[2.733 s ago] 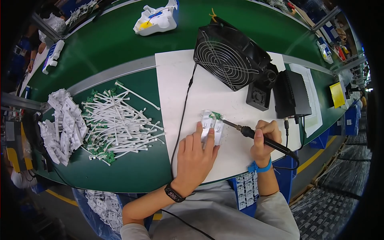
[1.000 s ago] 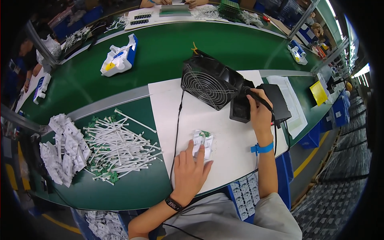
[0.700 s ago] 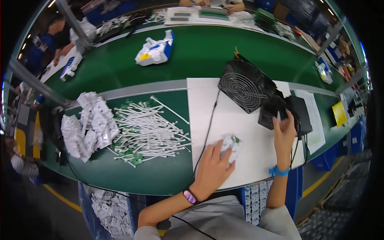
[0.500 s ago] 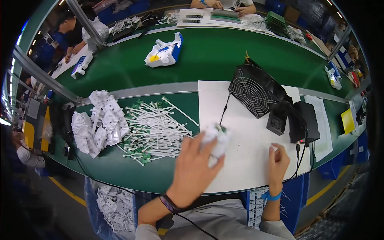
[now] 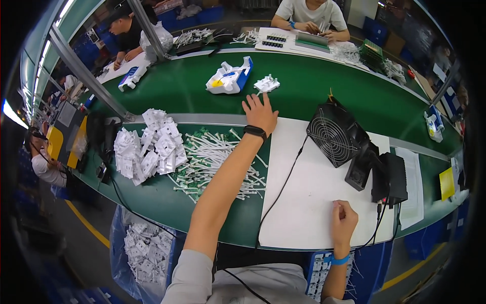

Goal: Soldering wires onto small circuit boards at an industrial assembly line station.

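Widely, left fingers [image 5: 257,101] splay just beside jagged white plastic parts [image 5: 267,83]; right fingers [image 5: 349,208] curl inward.

A small cluster of white plastic — one part or several, too small to tell — lies loose on the green surface [image 5: 324,88], its outline jagged. It sits near the white-and-blue housing [image 5: 234,84], just beyond the left hand [image 5: 261,115].

Factory assembly floor, green workbench [image 5: 223,225], co-workers [image 5: 311,23], parts bins [image 5: 116,243]
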A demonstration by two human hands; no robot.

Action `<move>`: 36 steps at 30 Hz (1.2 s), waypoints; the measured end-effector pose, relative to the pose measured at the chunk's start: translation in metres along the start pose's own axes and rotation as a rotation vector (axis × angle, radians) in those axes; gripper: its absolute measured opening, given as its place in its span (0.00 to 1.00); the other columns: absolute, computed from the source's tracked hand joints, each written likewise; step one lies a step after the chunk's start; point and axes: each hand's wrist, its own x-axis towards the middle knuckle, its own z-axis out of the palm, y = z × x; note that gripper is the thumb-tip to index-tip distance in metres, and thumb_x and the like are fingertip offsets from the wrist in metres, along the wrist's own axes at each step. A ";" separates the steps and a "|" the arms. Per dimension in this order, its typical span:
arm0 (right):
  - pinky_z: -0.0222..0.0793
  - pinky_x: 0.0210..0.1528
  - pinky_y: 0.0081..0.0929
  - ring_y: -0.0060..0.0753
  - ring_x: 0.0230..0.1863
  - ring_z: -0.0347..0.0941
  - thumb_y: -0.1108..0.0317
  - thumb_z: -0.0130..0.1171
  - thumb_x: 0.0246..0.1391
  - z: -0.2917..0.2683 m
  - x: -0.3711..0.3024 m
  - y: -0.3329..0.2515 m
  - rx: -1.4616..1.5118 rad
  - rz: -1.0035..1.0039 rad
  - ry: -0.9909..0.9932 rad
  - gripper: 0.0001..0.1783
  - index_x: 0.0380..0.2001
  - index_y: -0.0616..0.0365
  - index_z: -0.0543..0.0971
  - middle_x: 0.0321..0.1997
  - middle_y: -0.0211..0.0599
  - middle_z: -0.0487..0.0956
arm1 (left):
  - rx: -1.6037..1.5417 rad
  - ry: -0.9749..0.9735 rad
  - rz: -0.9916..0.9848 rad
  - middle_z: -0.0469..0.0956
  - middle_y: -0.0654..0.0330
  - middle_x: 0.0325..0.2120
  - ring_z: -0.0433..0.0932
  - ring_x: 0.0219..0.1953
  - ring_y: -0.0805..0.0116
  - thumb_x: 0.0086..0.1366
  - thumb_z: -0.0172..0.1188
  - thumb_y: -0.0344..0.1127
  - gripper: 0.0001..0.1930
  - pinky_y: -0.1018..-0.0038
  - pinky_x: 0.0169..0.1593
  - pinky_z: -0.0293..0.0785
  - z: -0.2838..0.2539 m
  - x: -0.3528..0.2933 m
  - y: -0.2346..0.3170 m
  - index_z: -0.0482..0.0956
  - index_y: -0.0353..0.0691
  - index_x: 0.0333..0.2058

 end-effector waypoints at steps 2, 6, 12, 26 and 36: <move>0.58 0.22 0.28 0.25 0.17 0.64 0.71 0.63 0.61 0.001 0.000 -0.001 -0.009 -0.014 -0.009 0.05 0.35 0.63 0.83 0.16 0.38 0.72 | -0.006 0.046 0.001 0.70 0.37 0.56 0.67 0.63 0.34 0.66 0.63 0.55 0.39 0.34 0.67 0.55 -0.001 -0.003 -0.003 0.65 0.35 0.67; 0.59 0.22 0.28 0.26 0.17 0.65 0.71 0.63 0.61 -0.002 0.003 -0.003 -0.024 -0.014 -0.010 0.05 0.35 0.62 0.83 0.17 0.39 0.74 | -0.089 -0.282 0.000 0.77 0.45 0.51 0.73 0.58 0.43 0.67 0.61 0.53 0.29 0.38 0.67 0.57 -0.030 0.001 -0.008 0.75 0.36 0.57; 0.61 0.23 0.27 0.26 0.17 0.67 0.71 0.64 0.61 -0.001 0.006 0.000 -0.002 -0.010 -0.026 0.06 0.34 0.62 0.83 0.17 0.39 0.75 | -0.117 -0.041 -0.022 0.77 0.49 0.45 0.76 0.50 0.49 0.64 0.66 0.46 0.25 0.53 0.48 0.76 -0.022 0.023 -0.031 0.76 0.37 0.54; 0.58 0.23 0.26 0.21 0.18 0.63 0.71 0.63 0.61 0.000 0.002 -0.003 0.042 0.044 -0.045 0.06 0.33 0.64 0.83 0.16 0.33 0.72 | -0.254 -0.003 0.108 0.81 0.49 0.36 0.79 0.44 0.49 0.60 0.62 0.40 0.12 0.54 0.46 0.75 -0.069 0.041 -0.039 0.84 0.36 0.30; 0.60 0.23 0.27 0.25 0.18 0.66 0.71 0.63 0.61 -0.002 0.005 -0.004 0.037 0.010 -0.044 0.05 0.34 0.63 0.83 0.18 0.38 0.76 | -0.440 -0.444 0.128 0.83 0.48 0.24 0.83 0.30 0.47 0.59 0.62 0.39 0.12 0.56 0.37 0.79 -0.164 -0.044 -0.044 0.83 0.36 0.23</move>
